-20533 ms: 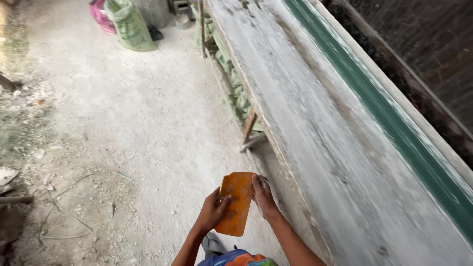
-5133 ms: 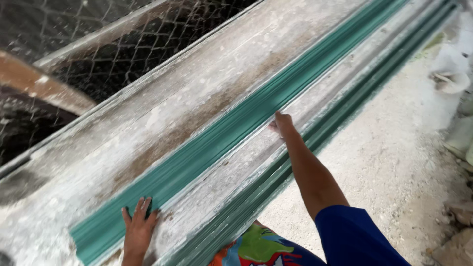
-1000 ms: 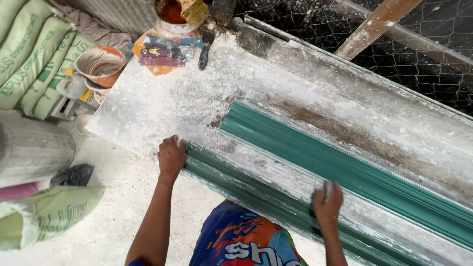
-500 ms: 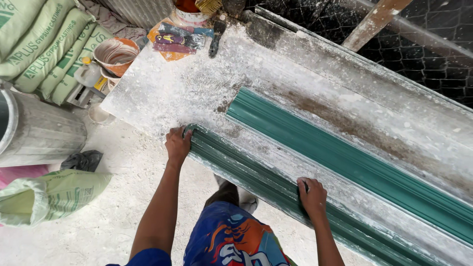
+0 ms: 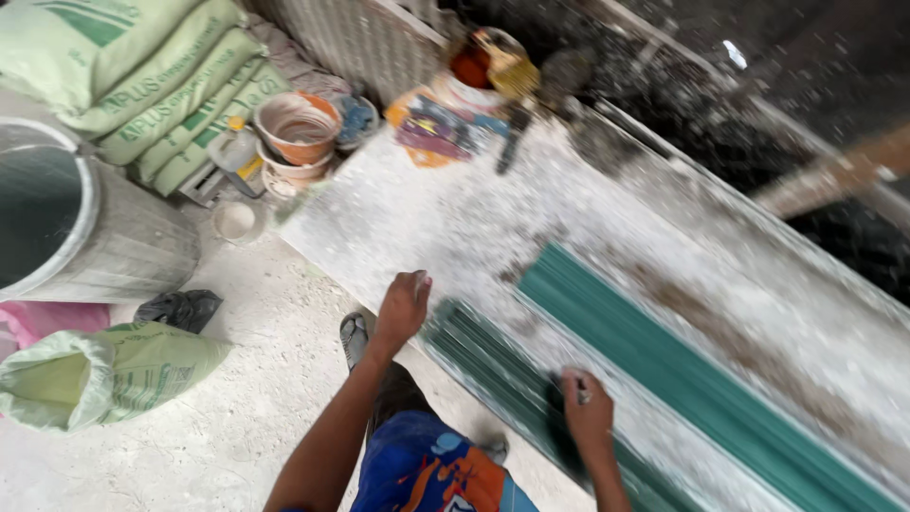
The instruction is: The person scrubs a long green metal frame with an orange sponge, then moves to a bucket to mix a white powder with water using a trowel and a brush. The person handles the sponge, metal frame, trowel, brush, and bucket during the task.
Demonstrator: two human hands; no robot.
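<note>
A long white dusty workbench (image 5: 455,218) runs from centre left to the lower right. A green moulded strip (image 5: 682,370) lies along its top, and a second green strip (image 5: 483,360) lies along its near edge. My left hand (image 5: 403,308) rests on the bench edge at the end of the near strip, fingers curled. My right hand (image 5: 586,417) grips the near strip farther along. The picture is blurred by motion.
Stacked green sacks (image 5: 142,76), a grey drum (image 5: 66,228), orange buckets (image 5: 299,128) and an open green sack (image 5: 104,374) stand on the dusty floor at left. Paint pots and tools (image 5: 474,85) sit at the bench's far end. Wire mesh (image 5: 682,85) backs the bench.
The view has swung left and closer. My left hand has slid a little away from the strip's end and my right hand has closed on the near green strip.
</note>
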